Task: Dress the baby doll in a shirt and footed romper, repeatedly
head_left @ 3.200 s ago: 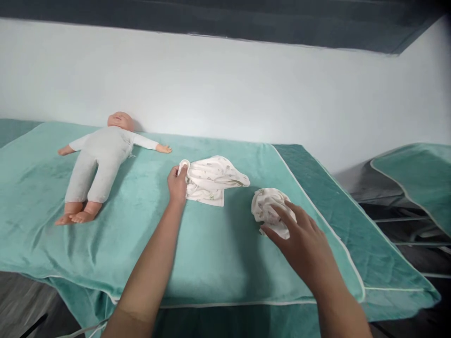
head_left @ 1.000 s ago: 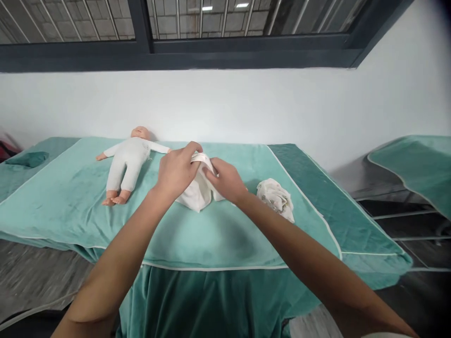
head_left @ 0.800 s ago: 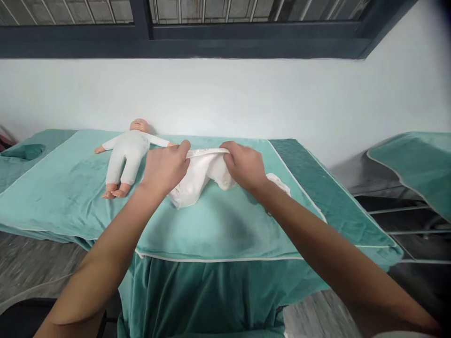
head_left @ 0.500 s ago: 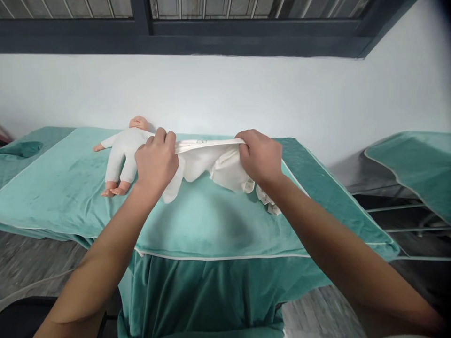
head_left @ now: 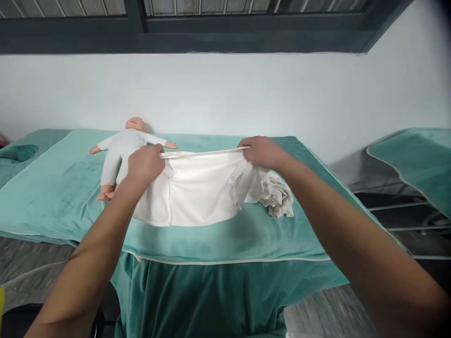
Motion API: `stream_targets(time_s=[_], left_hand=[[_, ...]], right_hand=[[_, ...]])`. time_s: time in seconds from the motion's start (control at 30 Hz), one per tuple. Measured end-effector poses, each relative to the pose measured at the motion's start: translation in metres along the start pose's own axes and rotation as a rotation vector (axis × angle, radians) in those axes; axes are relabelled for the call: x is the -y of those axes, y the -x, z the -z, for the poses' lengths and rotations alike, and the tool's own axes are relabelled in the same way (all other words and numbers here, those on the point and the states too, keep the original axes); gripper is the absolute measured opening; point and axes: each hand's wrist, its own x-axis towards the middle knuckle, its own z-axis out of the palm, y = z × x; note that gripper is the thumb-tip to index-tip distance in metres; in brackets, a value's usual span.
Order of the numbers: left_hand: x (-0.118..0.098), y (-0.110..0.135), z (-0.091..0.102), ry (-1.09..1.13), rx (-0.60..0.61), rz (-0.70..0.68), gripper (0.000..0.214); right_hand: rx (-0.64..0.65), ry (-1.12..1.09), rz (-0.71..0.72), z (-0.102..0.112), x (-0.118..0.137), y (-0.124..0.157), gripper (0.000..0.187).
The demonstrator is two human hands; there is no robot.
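A white baby garment (head_left: 202, 188), its exact cut unclear, is stretched between my two hands above the bed. My left hand (head_left: 146, 164) is closed on its upper left edge, and my right hand (head_left: 262, 152) grips the upper right edge. The cloth hangs down from a taut top edge, with folds near the right side. Behind my left hand lies a baby doll (head_left: 123, 148) on its back in a pale suit, arms spread. Close below my right hand is a crumpled patterned cloth (head_left: 278, 195) on the bed.
A teal velvet cover with white piping drapes the bed (head_left: 225, 246) and hangs down its front. A white wall (head_left: 225, 94) rises behind, under a dark window frame (head_left: 246, 37). At right stand metal rails (head_left: 401, 205) and another teal cover (head_left: 419, 164).
The garment has dropped from a bunched strip into a wide hanging sheet. Both hands have lowered slightly, the left shifting left. More of the patterned cloth and the doll's arm now shows.
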Motion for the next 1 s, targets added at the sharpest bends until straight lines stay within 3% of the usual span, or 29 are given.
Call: stream_targets(time_s=[0.07, 0.13, 0.2, 0.27, 0.33, 0.43, 0.53, 0.67, 0.83, 1.0], left_hand=[[-0.002, -0.013, -0.022, -0.031, 0.031, 0.014, 0.037], [-0.009, -0.016, -0.048, -0.037, 0.022, 0.025, 0.042], [-0.020, -0.009, -0.078, -0.044, -0.055, -0.009, 0.046], [-0.033, 0.005, -0.109, -0.037, -0.111, -0.144, 0.047], [-0.045, 0.018, -0.139, 0.057, 0.007, -0.276, 0.041], [-0.051, 0.023, -0.173, 0.152, 0.126, -0.240, 0.035], [-0.047, 0.011, -0.188, 0.190, 0.113, -0.087, 0.045], [-0.046, -0.013, -0.184, 0.246, 0.130, 0.107, 0.049], [-0.059, -0.045, -0.180, 0.342, 0.056, 0.219, 0.046], [-0.063, -0.083, -0.197, 0.341, 0.096, 0.277, 0.053]], right_hand=[[0.037, 0.121, -0.084, -0.020, 0.010, -0.011, 0.034], [-0.039, 0.208, -0.113, -0.051, 0.025, -0.012, 0.041], [-0.197, 0.224, 0.016, -0.089, 0.042, -0.002, 0.045], [-0.155, 0.091, 0.173, -0.131, 0.059, 0.012, 0.046], [-0.094, 0.049, 0.175, -0.168, 0.071, 0.024, 0.042], [-0.069, 0.021, 0.033, -0.204, 0.075, 0.026, 0.045], [-0.052, 0.000, -0.131, -0.216, 0.067, 0.010, 0.062], [-0.011, -0.047, -0.226, -0.212, 0.050, -0.013, 0.070], [-0.186, -0.055, -0.164, -0.208, 0.038, -0.026, 0.071], [-0.149, 0.012, -0.121, -0.207, 0.022, -0.049, 0.070]])
